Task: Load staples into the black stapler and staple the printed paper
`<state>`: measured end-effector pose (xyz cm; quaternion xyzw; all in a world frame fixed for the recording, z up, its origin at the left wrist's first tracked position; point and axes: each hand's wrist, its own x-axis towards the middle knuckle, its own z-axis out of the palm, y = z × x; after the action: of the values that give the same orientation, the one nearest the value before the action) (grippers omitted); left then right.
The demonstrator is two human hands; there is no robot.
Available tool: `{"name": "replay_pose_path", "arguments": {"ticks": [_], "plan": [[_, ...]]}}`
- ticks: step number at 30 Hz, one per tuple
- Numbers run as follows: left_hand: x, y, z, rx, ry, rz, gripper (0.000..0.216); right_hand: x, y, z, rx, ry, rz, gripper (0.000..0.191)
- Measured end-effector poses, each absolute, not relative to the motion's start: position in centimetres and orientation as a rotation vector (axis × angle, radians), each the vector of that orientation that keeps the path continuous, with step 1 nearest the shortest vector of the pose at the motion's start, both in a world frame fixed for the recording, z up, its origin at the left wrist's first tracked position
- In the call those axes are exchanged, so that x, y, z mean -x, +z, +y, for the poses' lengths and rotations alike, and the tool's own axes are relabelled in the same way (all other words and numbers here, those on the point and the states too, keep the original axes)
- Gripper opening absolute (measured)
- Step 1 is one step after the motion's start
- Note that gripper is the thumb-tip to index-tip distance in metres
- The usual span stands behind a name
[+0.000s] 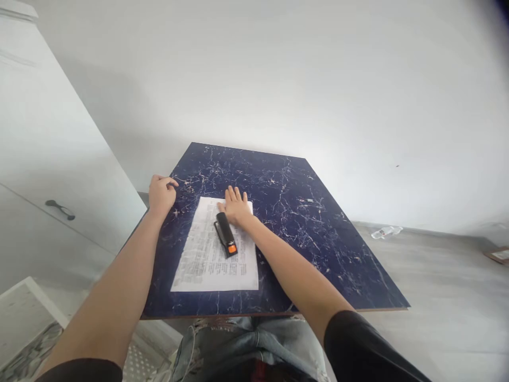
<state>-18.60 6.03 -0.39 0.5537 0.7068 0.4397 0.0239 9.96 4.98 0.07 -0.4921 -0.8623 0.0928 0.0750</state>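
A sheet of printed paper (217, 270) lies on the dark blue, marble-patterned table (286, 223). On top of the sheet rests a black stapler (226, 232) with an orange end, tilted slightly. My right hand (237, 208) is open and flat over the sheet's far edge, its fingers pointing away from me. The base of that hand is close beside the stapler's far end; whether they touch I cannot tell. At the table's left edge, my left hand (162, 195) is loosely closed with curled fingers, and nothing shows in it.
A white cabinet (51, 159) with a dark handle stands at the left. Behind the table is a white wall (278, 79). A clear plastic bottle (386, 232) lies on the floor at the right. My legs in ripped jeans (254, 345) are against the near edge.
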Motion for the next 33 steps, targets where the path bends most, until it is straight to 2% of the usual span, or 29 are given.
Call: {"name": "replay_pose_path", "arguments": {"ticks": [6, 11, 16, 20, 24, 28, 33], "plan": [[20.9, -0.9, 6.0, -1.534, 1.323, 2.209, 0.025, -5.2, 1.5, 3.2, 1.189, 0.177, -2.57, 0.061], [21.3, -2.0, 6.7, -1.43, 1.309, 2.237, 0.033, -14.0, 3.7, 6.4, 1.35, 0.085, -2.502, 0.048], [20.8, -1.7, 7.4, -1.45, 1.228, 2.285, 0.03, -30.9, 3.9, 7.5, 1.946, 0.04, -2.161, 0.063], [20.4, -1.2, 7.3, -1.483, 1.186, 2.312, 0.031, -36.4, 0.5, 6.9, 2.181, 0.132, -2.058, 0.077], [20.1, -1.1, 7.0, -1.498, 1.172, 2.339, 0.032, -32.5, -1.9, 9.0, 2.104, 0.194, -2.189, 0.081], [20.1, -1.2, 7.1, -1.509, 1.168, 2.356, 0.032, -24.4, -1.9, 12.2, 1.913, 0.26, -2.365, 0.075], [20.2, -1.4, 7.3, -1.524, 1.16, 2.361, 0.031, -13.4, -1.4, 13.6, 1.697, 0.358, -2.526, 0.077]]}}
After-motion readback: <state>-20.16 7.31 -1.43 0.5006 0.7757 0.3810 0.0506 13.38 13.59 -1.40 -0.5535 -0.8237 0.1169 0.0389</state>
